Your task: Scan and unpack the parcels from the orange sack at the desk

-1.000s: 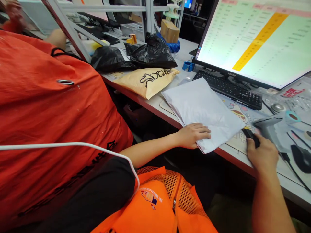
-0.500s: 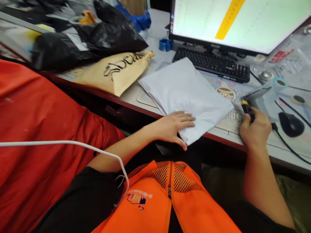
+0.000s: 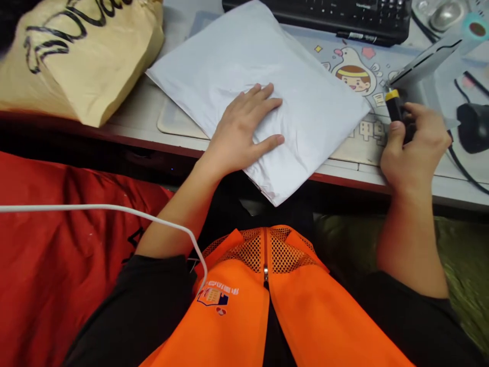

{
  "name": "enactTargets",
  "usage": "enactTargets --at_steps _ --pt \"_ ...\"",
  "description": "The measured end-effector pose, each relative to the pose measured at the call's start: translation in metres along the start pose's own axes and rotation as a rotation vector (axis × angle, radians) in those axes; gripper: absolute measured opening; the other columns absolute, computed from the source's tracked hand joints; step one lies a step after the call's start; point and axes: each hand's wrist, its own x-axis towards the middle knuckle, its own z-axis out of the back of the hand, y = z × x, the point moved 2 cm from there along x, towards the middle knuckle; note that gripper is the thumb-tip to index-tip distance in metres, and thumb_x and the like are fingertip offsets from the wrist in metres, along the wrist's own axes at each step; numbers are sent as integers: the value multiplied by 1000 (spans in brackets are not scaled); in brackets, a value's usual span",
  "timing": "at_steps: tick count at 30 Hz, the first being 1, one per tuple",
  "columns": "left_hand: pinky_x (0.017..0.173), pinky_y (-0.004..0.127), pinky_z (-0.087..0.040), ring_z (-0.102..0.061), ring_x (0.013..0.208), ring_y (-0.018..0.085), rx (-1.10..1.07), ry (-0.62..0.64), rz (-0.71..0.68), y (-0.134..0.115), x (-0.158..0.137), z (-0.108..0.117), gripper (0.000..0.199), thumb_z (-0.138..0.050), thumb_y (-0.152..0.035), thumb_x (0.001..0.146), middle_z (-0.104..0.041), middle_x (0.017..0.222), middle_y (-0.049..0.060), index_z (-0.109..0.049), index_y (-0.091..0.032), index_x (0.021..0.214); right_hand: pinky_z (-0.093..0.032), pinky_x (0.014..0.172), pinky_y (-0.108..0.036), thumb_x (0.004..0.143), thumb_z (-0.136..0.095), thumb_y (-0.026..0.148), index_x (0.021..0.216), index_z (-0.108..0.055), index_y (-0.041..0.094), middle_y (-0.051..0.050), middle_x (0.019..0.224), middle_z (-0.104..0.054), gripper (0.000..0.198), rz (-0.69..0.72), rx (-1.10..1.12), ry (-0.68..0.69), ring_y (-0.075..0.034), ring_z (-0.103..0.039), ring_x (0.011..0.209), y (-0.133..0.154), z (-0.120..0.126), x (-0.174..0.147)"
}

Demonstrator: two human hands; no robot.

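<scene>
A flat white plastic mailer bag (image 3: 305, 97) lies askew on the desk, its near corner hanging over the front edge. My left hand (image 3: 244, 127) rests on it palm down, fingers spread, thumb apart. At the right my right hand (image 3: 416, 137) is closed around a black box cutter (image 3: 394, 104) with a yellow collar and a thin metal tip pointing away from me. The right-hand fingers partly hide the cutter's body. That hand is just beyond the bag's right corner, near a clear plastic holder (image 3: 431, 76).
A tan parcel (image 3: 114, 61) with black lettering lies at the left. Behind the bag is a black keyboard (image 3: 344, 18), over a cartoon desk mat (image 3: 367, 127). A black mouse (image 3: 473, 127) sits far right. A white cable (image 3: 95, 207) crosses before my left arm.
My view has tipped down and closer, so the monitor is out of sight. My left hand has slid farther onto the mailer bag. The right hand still holds the cutter.
</scene>
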Motion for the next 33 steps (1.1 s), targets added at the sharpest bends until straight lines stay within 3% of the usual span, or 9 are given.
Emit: enactTargets --at_steps 8,17,22,26,29,31,33 --pt "135 52 -21 -30 161 31 269 129 -5 -28 -3 8 68 -57 -72 96 -41 169 3 -52 -35 153 -50 104 -48 93 -57 22 143 -60 12 -16 135 -68 51 42 -12 -54 -31 -66 123 -15 -12 3" --pt "135 52 -24 -31 160 29 360 143 -33 -29 -5 8 71 -54 -72 99 -39 170 6 -47 -29 155 -52 103 -45 92 -56 25 140 -64 8 -18 129 -71 52 43 24 -96 -30 -68 117 -10 -10 2" --pt "134 54 -25 -31 160 30 373 141 -65 -26 -4 6 75 -56 -70 99 -39 170 11 -46 -21 156 -51 105 -42 94 -55 25 141 -64 10 -17 132 -70 50 2 13 -73 -28 -67 119 -7 -11 1" --pt "130 55 -35 -45 153 30 323 41 -97 -32 -7 6 62 -61 -62 101 -53 160 11 -57 -20 146 -50 107 -41 98 -51 29 139 -66 11 -18 131 -71 47 -31 58 -95 -29 -66 120 -1 -7 1" --pt "113 42 -55 -69 129 24 300 -162 -165 -37 -15 5 27 -64 -39 104 -76 132 7 -73 -18 119 -54 101 -44 102 -47 32 141 -65 15 -15 124 -74 46 -9 165 -119 -29 -70 111 18 7 18" --pt "94 32 -64 -78 108 20 334 -300 -219 -39 -19 3 15 -64 -26 103 -83 109 3 -76 -18 100 -56 95 -42 105 -44 33 144 -63 19 -12 117 -76 46 70 259 -66 -28 -73 101 48 20 40" --pt "79 29 -65 -81 93 19 382 -370 -243 -39 -22 2 19 -64 -23 101 -83 95 0 -76 -19 87 -56 90 -39 106 -43 32 146 -62 23 -10 112 -77 45 214 330 60 -26 -73 95 94 31 68"
